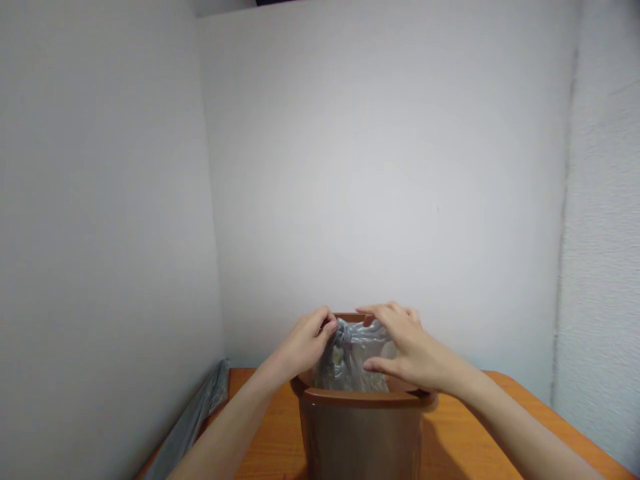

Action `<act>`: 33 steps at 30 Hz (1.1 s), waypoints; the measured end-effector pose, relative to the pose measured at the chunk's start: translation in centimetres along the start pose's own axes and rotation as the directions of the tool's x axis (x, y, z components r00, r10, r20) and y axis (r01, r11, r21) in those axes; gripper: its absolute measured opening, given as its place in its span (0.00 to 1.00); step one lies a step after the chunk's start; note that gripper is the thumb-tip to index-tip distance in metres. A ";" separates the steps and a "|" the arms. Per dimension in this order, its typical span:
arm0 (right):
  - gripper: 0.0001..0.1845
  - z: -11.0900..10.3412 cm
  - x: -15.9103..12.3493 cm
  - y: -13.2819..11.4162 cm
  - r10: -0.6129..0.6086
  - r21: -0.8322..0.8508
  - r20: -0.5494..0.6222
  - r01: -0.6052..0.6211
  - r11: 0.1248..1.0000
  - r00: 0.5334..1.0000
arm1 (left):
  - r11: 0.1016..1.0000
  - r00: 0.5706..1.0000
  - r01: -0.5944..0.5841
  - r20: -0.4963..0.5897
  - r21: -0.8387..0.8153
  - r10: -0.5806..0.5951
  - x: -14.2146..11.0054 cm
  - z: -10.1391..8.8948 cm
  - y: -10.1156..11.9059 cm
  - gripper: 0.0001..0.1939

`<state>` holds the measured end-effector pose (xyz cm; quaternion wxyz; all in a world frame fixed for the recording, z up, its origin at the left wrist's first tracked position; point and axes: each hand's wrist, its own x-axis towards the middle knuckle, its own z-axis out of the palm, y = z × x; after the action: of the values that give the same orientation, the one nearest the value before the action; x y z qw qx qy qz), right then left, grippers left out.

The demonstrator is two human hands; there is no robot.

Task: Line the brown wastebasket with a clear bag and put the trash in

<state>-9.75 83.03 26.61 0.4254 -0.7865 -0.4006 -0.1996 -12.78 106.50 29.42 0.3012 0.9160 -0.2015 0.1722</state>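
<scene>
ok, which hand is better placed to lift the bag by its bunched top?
Left, likely: the left hand has thumb and fingertips closed at the bunched top of the bag. The right hand is open beside it, thumb and fingers spread apart.

Lower centre: smooth plastic bin is gleaming, filmy plastic bag glinting, wood-look bench shining faintly. Far right: wall showing rough.
</scene>
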 end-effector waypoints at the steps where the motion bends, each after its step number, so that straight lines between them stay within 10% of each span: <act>1: 0.15 0.2 0.3 -0.1 0.004 0.010 -0.010 -0.004 1.000 1.000 | 1.000 1.000 0.006 -0.002 -0.021 -0.006 0.0 0.2 -0.1 0.12; 18: 0.09 -4.1 -4.0 5.7 0.354 0.684 -0.221 -0.115 0.721 0.909 | 0.997 0.990 0.036 -0.139 0.074 -0.025 -2.1 -4.7 -3.6 0.23; 25: 0.12 -5.4 -5.2 5.5 0.091 0.192 -0.121 -0.067 0.979 0.988 | 0.976 0.967 0.204 -0.175 0.081 -0.187 -3.7 -5.9 -4.1 0.18; 29: 0.13 -4.4 -4.1 3.6 -0.092 -0.240 -0.204 0.042 0.970 0.974 | 0.963 0.896 0.085 -0.442 0.257 0.039 -3.2 -4.9 -2.7 0.17; 33: 0.13 -2.6 -2.5 0.9 -0.189 -0.354 -0.098 0.144 0.924 0.977 | 0.897 0.973 -0.173 -0.072 0.407 0.220 -2.5 -3.7 -0.2 0.07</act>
<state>-10.44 79.39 25.98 0.2878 -0.7972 -0.3964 -0.3529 -15.52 109.58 31.05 0.1012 0.9213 -0.2359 0.2920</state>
